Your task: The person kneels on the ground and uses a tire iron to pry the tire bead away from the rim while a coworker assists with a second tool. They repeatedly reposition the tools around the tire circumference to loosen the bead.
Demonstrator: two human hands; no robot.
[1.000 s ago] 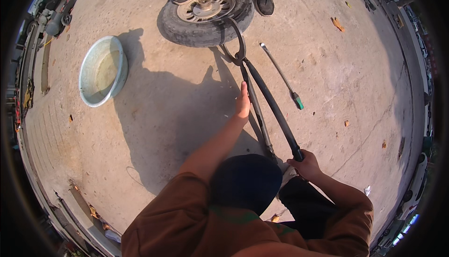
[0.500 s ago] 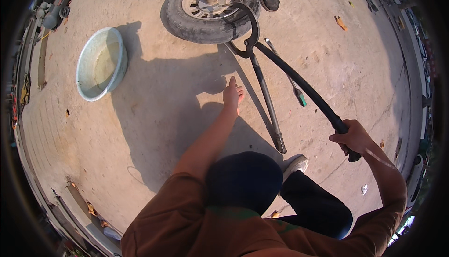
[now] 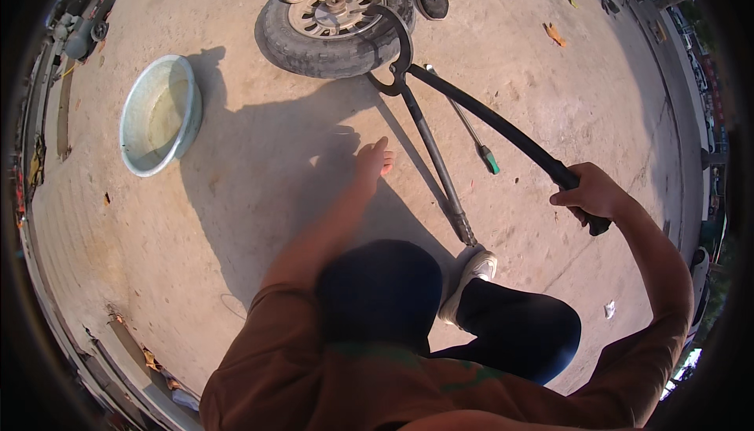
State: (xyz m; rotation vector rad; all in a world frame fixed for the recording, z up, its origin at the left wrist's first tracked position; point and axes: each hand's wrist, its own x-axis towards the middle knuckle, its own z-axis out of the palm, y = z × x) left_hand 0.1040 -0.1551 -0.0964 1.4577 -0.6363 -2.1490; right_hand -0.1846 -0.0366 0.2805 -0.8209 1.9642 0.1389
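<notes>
My right hand [image 3: 591, 194] is wrapped round the end of one long black handle of large pincers [image 3: 491, 119]. Their upper curved jaw reaches over the tyre [image 3: 328, 56] to its metal rim, while the lower jaw lies near the tyre's outer side. The other handle slants down, its end by my light shoe [image 3: 472, 278]. My left hand [image 3: 373, 162] hovers left of that handle, apart from it, with the fingers curled and nothing visible in them. Between the handles lies a metal bar with a green grip [image 3: 490, 160].
Another person's dark shoes [image 3: 432, 1] are at the wheel, one over the tyre and one beside it. A pale blue basin [image 3: 191, 121] with some liquid stands at the left. A small compressor-like machine [image 3: 79, 45] is at the far left edge. Leaves lie on the concrete.
My right hand has swung its handle up and outward, so the two handles stand slightly wider apart. My left hand's extended finger has drawn in. The whole view has shifted a little.
</notes>
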